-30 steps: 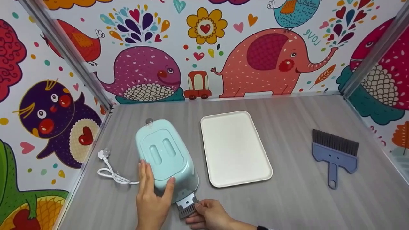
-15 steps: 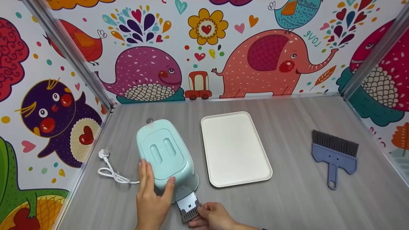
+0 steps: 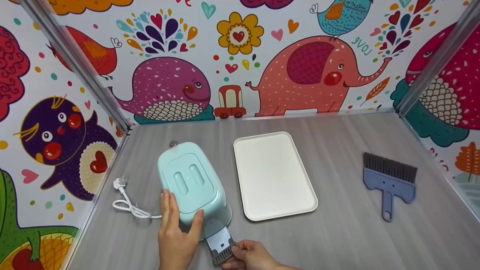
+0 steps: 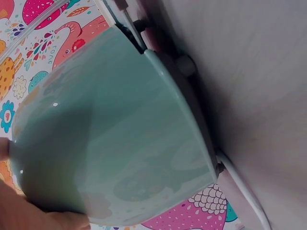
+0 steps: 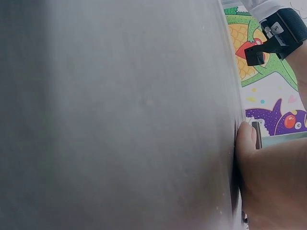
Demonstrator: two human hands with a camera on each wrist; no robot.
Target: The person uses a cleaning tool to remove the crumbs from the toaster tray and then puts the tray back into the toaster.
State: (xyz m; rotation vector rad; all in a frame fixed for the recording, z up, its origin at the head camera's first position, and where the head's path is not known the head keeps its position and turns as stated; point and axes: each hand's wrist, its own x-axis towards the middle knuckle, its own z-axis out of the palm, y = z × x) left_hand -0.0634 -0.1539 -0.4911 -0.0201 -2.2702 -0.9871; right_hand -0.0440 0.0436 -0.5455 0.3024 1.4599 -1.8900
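Observation:
In the head view a mint-green toaster (image 3: 189,178) with a lid on top stands left of centre. My left hand (image 3: 178,234) rests on its near left corner, fairly straight fingers along the left side and thumb on the near end. My right hand (image 3: 251,255) pinches the grey slotted end of a crumb tray (image 3: 219,242), which juts from the toaster's near end. The tray's inner part is hidden inside. In the left wrist view the toaster wall (image 4: 110,124) fills much of the picture; in the right wrist view my right hand (image 5: 271,167) appears at the right edge.
A cream rectangular tray (image 3: 275,176) lies right of the toaster. A blue-grey brush (image 3: 389,185) with dark bristles lies farther right. The white power cord (image 3: 129,204) and its plug lie on the tabletop left of the toaster. Patterned panels (image 3: 232,63) border the table.
My right hand has drawn the crumb tray slightly farther out of the toaster, toward the near edge. The left hand stays on the toaster, which has hardly moved.

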